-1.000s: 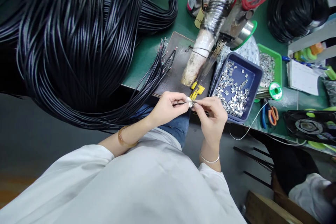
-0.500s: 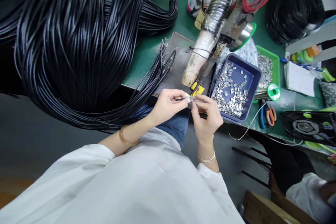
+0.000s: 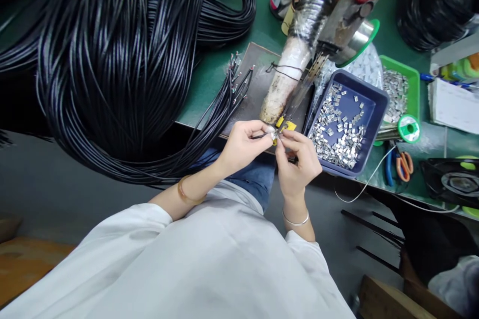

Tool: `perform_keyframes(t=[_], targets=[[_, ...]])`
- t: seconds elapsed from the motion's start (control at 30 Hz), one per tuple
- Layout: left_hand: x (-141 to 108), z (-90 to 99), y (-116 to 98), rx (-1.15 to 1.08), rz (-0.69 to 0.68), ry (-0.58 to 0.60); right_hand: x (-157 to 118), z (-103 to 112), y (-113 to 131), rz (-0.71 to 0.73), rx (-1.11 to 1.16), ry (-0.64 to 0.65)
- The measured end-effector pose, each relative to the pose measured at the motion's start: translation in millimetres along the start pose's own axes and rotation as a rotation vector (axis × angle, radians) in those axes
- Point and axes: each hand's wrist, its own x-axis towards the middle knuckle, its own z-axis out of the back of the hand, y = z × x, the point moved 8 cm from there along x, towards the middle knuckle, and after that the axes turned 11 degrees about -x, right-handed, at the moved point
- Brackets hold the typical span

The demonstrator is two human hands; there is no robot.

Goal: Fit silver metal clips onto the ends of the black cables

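Note:
My left hand (image 3: 245, 143) pinches the end of a thin black cable just in front of a yellow piece (image 3: 289, 126). Touching the same spot, my right hand (image 3: 299, 159) has thumb and forefinger closed on a small metal part (image 3: 276, 135), partly hidden by the fingertips. A blue tray (image 3: 375, 104) of small silver metal pieces (image 3: 342, 144) lies just right of my right hand. Left of my hands, a bundle of black cables (image 3: 220, 109) with stripped ends rests on a dark board (image 3: 258, 67).
Large black cable coils (image 3: 116, 60) cover the left side. A wrapped hose (image 3: 286, 67) slants down toward my hands. Farther right are a green tray (image 3: 413, 79), a solder spool (image 3: 408, 128), orange-handled pliers (image 3: 404, 166) and a fan (image 3: 454, 179). Part of another person (image 3: 454, 279) shows at lower right.
The view has shifted, so the trays and tools appear farther right. Both hands stay together, with their fingertips slightly repositioned around the small metal part.

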Motion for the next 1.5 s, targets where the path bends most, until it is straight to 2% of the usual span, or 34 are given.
perform_keyframes(t=[0.33, 0.53, 0.6, 0.7, 0.8, 0.87, 1.0, 1.03, 1.1, 1.2, 1.27, 1.33, 1.4, 1.5], targets=[[2.4, 1.0, 0.7, -0.035, 0.064, 0.040, -7.3, 0.5, 5.5, 0.084, 0.017, 0.031], [-4.7, -6.1, 3.3, 0.034, 0.037, 0.133, -2.6, 0.4, -2.4, -0.028, 0.033, 0.083], [-9.1, -6.7, 1.0, 0.105, -0.003, 0.144, -0.4, -0.4, -8.2, -0.104, 0.083, 0.110], [-16.8, -4.9, -10.1, 0.283, -0.145, 0.137, 0.6, -3.2, -19.7, -0.239, 0.183, 0.155], [-25.1, -7.8, -17.7, 0.371, -0.266, 0.202, -0.8, -11.7, -25.4, -0.313, 0.317, 0.263], [-28.4, -8.6, -16.3, 0.355, -0.275, 0.239, -0.2, -12.4, -22.4, -0.266, 0.333, 0.294], [-28.9, -7.0, -11.6, 0.311, -0.241, 0.244, 2.9, 1.3, -3.3, 0.023, 0.141, 0.186], [-28.3, -6.3, -11.9, 0.297, -0.234, 0.238, 2.6, 2.8, -1.3, 0.050, 0.106, 0.174], [-26.7, -6.2, -11.6, 0.244, -0.192, 0.254, 1.9, 0.6, -6.5, -0.020, 0.119, 0.206], [-25.9, -9.2, -5.9, 0.129, -0.061, 0.323, -0.7, -8.2, -16.5, -0.170, 0.240, 0.299], [-26.0, -7.8, -2.7, 0.085, -0.012, 0.306, 0.0, -7.3, -12.6, -0.114, 0.224, 0.278], [-26.2, -3.5, -1.8, 0.088, -0.028, 0.234, 0.3, -2.0, -3.2, 0.021, 0.138, 0.197], [-27.3, -0.8, -3.4, 0.142, -0.088, 0.171, -2.3, 0.9, 2.2, 0.086, 0.074, 0.141], [-28.6, -0.9, -7.4, 0.241, -0.189, 0.122, -6.2, 5.2, -6.9, -0.058, 0.086, 0.075]])
